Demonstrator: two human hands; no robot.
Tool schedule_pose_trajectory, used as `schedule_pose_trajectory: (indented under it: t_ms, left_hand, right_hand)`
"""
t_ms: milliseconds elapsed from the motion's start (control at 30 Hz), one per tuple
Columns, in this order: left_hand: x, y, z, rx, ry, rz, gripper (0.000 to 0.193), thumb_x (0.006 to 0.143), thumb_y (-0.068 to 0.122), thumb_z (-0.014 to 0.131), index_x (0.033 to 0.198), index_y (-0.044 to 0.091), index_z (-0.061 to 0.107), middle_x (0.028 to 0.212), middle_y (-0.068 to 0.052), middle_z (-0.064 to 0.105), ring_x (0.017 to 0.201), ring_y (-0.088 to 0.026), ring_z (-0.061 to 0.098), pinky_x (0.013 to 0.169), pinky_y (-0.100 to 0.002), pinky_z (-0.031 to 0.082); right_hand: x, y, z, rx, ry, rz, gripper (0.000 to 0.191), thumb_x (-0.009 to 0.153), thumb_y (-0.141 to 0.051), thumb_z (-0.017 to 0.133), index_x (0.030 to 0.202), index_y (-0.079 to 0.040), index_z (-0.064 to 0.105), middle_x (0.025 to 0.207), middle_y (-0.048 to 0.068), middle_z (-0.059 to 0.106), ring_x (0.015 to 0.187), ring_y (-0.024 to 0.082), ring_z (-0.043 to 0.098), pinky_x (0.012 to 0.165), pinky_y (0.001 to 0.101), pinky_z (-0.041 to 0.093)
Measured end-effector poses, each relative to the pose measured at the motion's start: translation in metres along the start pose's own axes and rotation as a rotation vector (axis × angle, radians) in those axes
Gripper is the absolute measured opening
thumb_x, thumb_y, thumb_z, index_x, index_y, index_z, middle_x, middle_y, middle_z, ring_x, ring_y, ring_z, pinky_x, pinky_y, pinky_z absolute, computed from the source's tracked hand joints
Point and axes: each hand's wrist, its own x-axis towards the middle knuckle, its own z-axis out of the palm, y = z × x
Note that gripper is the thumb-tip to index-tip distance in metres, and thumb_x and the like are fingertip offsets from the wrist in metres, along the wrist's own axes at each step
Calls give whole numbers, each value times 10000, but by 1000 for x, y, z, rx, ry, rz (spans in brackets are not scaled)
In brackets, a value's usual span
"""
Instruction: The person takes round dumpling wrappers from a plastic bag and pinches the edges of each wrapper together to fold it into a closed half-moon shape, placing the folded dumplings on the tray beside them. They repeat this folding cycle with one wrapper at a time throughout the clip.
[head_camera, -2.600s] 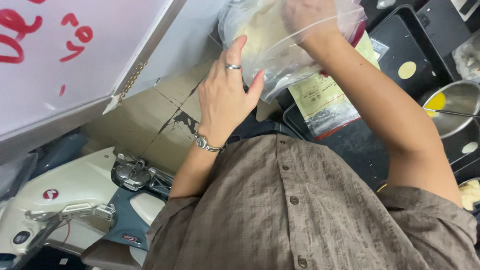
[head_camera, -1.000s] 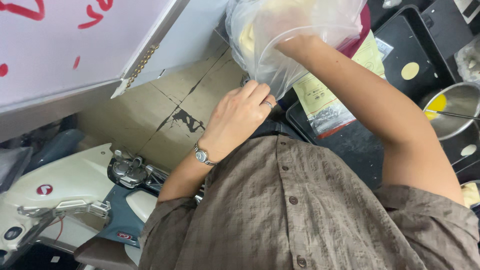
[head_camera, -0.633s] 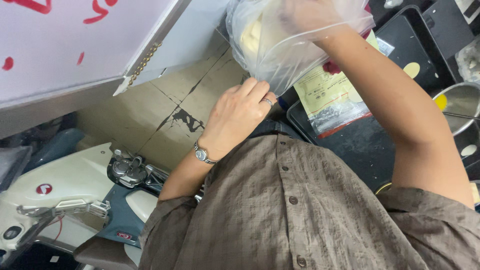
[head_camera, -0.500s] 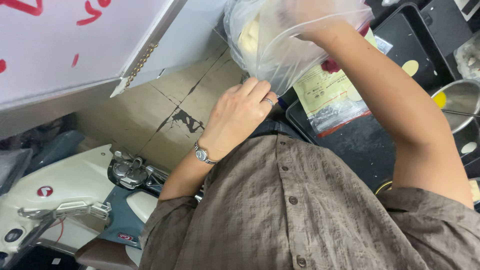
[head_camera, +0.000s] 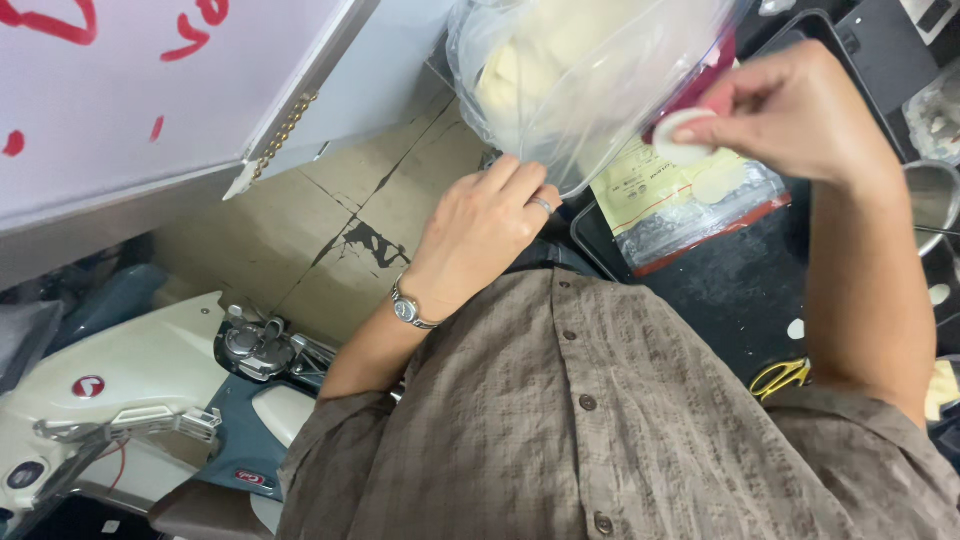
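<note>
Beside the clear bag (head_camera: 590, 80), the right hand (head_camera: 790, 110) pinches a pale, perhaps doughy disc (head_camera: 683, 137).

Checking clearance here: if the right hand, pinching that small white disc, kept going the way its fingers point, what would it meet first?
Probably the clear plastic bag: the right hand points the white disc at its side, though depth is unclear.
</note>
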Motion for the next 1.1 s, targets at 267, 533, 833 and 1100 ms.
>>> schedule_pose_trajectory:
  t_ms: [267, 533, 833, 1100]
  left_hand:
    - [-8, -11, -5, -39, -35, -86, 86, 912, 119, 659, 991, 135, 690, 941, 2, 592, 852, -165, 636, 644, -357, 547]
    - [-10, -6, -3, -10, -20, -60, 77, 923, 181, 700, 979, 128, 693, 860, -18, 558, 820, -189, 625, 628, -370, 536]
    - [-20, -11, 2, 38, 33, -82, 60, 920, 164, 698, 965, 124, 704, 844, 1, 538, 821, -152, 624, 645, -337, 552]
    - [-18, -7, 7, 47, 26, -39, 100, 944, 202, 707, 918, 111, 675, 836, -1, 526, 832, -143, 616, 650, -326, 558]
  right_hand:
    - [-50, -29, -5, -457, 18, 93, 344, 808, -313, 868, 1051, -79, 798, 721, 130, 682, 616, 223, 640, 579, 316, 485]
    - [86, -61, 87, -657, 35, -383, 111, 923, -212, 747, 886, -109, 767, 822, 113, 708, 824, 297, 692, 756, 413, 532]
    - [190, 50, 178, -971, 83, -580, 318, 900, -211, 673, 1172, -58, 732, 1008, 116, 742, 835, 247, 712, 716, 380, 562]
    - [163, 73, 138, -1008, 10, -595, 157, 938, -241, 646, 1040, -166, 740, 947, 59, 748, 890, 236, 722, 741, 380, 551]
